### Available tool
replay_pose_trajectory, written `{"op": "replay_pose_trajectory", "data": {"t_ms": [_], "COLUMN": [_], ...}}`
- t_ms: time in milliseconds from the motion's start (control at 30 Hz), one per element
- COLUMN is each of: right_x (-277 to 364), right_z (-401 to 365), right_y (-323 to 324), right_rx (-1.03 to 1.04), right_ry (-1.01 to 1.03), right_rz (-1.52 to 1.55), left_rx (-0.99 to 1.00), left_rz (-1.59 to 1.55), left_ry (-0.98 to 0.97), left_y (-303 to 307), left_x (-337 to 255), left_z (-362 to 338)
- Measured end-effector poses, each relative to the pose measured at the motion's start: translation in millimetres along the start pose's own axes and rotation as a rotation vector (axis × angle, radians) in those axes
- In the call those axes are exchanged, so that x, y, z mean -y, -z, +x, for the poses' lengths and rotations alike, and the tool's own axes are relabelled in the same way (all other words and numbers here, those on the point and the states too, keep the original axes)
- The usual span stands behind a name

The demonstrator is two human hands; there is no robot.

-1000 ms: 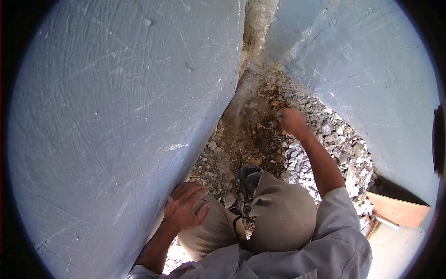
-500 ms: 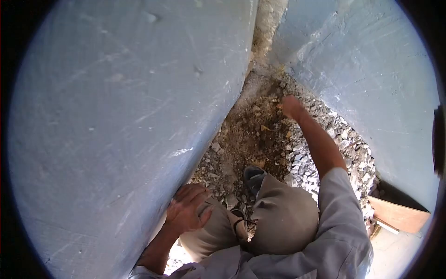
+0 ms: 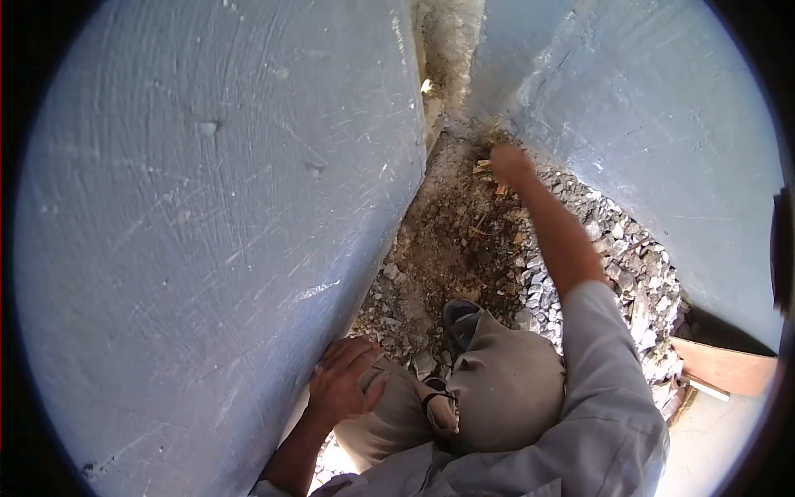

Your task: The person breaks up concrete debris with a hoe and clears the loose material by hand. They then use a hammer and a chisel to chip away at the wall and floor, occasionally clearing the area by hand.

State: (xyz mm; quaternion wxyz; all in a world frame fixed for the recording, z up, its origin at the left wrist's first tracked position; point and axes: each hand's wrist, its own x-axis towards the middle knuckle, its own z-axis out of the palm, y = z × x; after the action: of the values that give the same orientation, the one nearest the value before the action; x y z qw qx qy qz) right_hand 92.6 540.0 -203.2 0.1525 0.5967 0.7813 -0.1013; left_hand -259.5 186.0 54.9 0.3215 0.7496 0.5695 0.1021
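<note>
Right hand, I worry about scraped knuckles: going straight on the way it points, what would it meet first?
Probably the dirt and leaf litter just ahead of the right hand, then the rough seam of the corner behind it; depth is unclear.

Bare ground (image 3: 436,192), a wedge narrowing to the far end.
Brown dirt (image 3: 460,248) covers the middle, with grey gravel (image 3: 617,248) banked along the right. Dry leaf scraps (image 3: 483,168) lie far, loose stones (image 3: 391,272) left. My shoe (image 3: 458,317) stands near.
</note>
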Motion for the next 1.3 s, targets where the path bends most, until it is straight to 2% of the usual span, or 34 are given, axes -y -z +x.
{"op": "replay_pose_trajectory", "data": {"t_ms": [67, 133, 167, 233, 300, 400, 533, 600, 700, 733, 800, 867, 900, 967, 1067, 1167, 1200, 1267, 1300], "right_x": [11, 17, 4, 29, 27, 25, -9, -19, 10, 28, 35, 25, 23, 22, 11, 1, -1, 3, 5], "right_z": [-22, -62, -60, -111, -160, -190, -133, -83, -57, -62, -104, -130, -146, -181, -197, -196, -188, -153, -117], "right_y": [-9, -7, -86, -87, -89, 37, 85, 60, -35, -56, -49, -50, -49, -4, 83, 128, 134, 116, 42], "right_rx": [0.274, 0.31, 0.185, 0.628, 0.339, 0.185, 0.008, 0.032, 0.16, 0.219, 0.268, 0.523, 0.515, 0.508, 0.367, 0.203, 0.14, 0.191, 0.162], "right_ry": [-0.019, 0.007, 0.108, 0.346, 0.188, 0.028, -0.077, -0.04, -0.042, -0.057, 0.033, 0.275, 0.226, 0.135, -0.05, -0.197, -0.235, -0.194, -0.228], "right_rz": [0.071, 0.126, 0.184, -0.039, 0.24, 0.29, 0.079, 0.038, -0.002, -0.001, 0.101, -0.078, -0.035, 0.052, 0.192, 0.236, 0.233, 0.21, 0.218], "left_rx": [0.012, 0.003, 0.006, 0.012, 0.011, 0.001, -0.003, -0.013, 0.018, 0.019, 0.017, -0.001, -0.008, -0.007, -0.01, -0.016, -0.025, -0.028, -0.026], "left_rz": [0.022, 0.023, 0.03, 0.027, 0.01, 0.006, 0.014, 0.001, 0.043, 0.037, 0.011, 0.016, 0.025, 0.02, 0.007, -0.005, -0.005, -0.005, 0.003], "left_ry": [0.001, 0.005, 0.002, 0.009, 0.017, 0.0, -0.018, -0.02, -0.007, -0.012, -0.011, -0.019, -0.008, -0.011, -0.008, -0.024, -0.031, -0.038, -0.037], "left_y": [2, -1, 1, 1, -2, 0, 1, 0, 0, 2, -1, -2, -1, -1, -3, -3, -3, -5, -6], "left_x": [3, 0, -1, -2, 1, -1, -2, -1, -2, 2, 2, 1, 0, -1, 1, 2, 2, 6, 5], "left_z": [0, -1, -2, -8, -8, -5, -4, -4, -4, -4, -6, -3, -5, -5, -5, -2, -2, -4, -5]}}
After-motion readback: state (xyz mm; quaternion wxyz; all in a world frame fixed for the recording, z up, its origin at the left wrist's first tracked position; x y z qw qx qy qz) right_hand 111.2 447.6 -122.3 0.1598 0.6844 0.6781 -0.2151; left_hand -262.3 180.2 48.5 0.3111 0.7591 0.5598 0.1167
